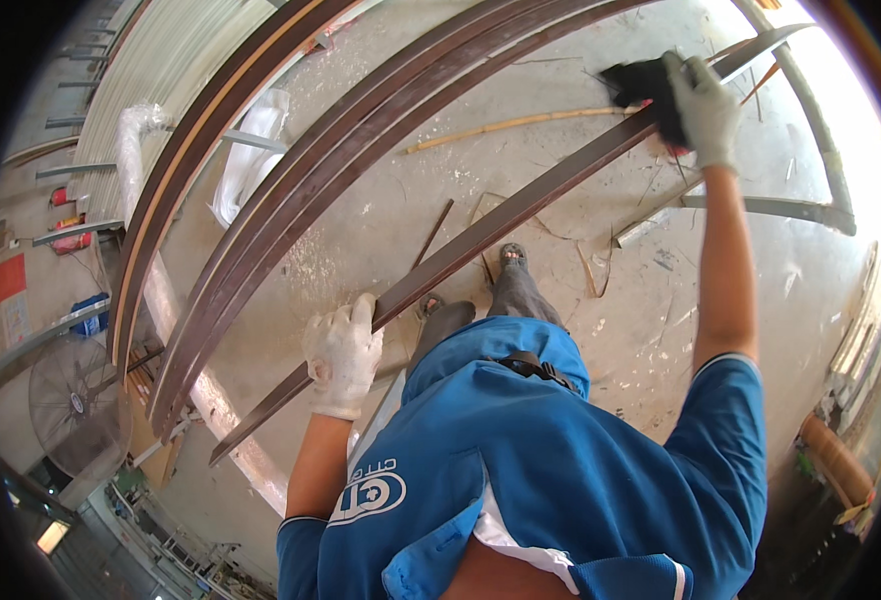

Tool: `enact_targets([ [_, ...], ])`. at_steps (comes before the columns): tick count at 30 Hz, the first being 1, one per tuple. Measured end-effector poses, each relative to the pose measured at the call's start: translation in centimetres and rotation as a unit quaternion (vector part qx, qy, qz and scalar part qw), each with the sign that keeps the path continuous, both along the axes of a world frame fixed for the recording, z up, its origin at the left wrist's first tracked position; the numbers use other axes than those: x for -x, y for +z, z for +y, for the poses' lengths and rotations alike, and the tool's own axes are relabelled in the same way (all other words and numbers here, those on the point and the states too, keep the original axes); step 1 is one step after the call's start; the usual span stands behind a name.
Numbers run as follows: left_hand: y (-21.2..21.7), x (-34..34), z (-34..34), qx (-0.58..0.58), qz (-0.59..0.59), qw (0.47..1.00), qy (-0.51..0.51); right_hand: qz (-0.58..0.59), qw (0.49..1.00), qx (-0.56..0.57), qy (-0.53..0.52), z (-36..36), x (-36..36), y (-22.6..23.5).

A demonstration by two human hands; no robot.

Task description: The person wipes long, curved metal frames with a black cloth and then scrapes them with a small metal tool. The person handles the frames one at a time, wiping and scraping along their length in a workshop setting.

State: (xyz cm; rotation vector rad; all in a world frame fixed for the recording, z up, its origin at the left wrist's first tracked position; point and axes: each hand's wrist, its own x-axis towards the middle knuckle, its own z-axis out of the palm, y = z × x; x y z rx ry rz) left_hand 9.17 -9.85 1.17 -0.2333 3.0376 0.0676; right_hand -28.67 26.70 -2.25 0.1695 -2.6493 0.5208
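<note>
A long dark brown profile strip [521, 205] runs slantwise in front of me, from the lower left to the upper right. My left hand [345, 357], in a white work glove, is closed around the strip near its lower left end. Toward the far right end, my gloved right hand [706, 112] presses a black cloth [651, 88] against the strip. The cloth covers part of the strip there. Several more brown profiles [361, 140] lie side by side just beyond, looking curved in this view.
Another brown profile with a tan stripe [176, 150] lies farther left, by a plastic-wrapped roll [131, 150]. A standing fan [76, 405] is at the left. Thin strips and a bamboo pole [521, 125] lie on the floor. A metal frame [781, 208] stands at the right.
</note>
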Motion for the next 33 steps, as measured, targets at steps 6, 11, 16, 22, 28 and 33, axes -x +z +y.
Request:
enact_targets([
  [6, -0.7, -0.8, 1.5, 0.042, 0.002, 0.999, 0.019, 0.044, 0.999, -0.013, -0.003, 0.9, -0.1, -0.5],
  [11, -1.7, -1.5, 2.3, 0.044, -0.012, 0.999, 0.001, -0.100, 0.915, -0.066, 0.385, -13.4, -21.3, 0.3],
  [16, -1.0, -2.0, 2.4, 0.033, -0.026, 0.999, 0.019, 0.014, 0.908, 0.025, 0.419, -12.5, -20.2, -0.6],
  [22, 1.0, -0.4, 1.7, -0.050, -0.044, 0.998, 0.022, 0.048, 0.992, 0.109, -0.035, 0.2, -2.8, 0.8],
  [28, 3.1, 0.9, 0.0, -0.191, -0.110, 0.975, 0.017, 0.078, 0.995, 0.056, 0.013, 1.1, -3.2, -1.8],
  [33, 2.9, 1.0, -0.1, -0.240, -0.180, 0.953, 0.048, 0.189, 0.964, 0.056, 0.180, -7.6, -13.7, 1.2],
])
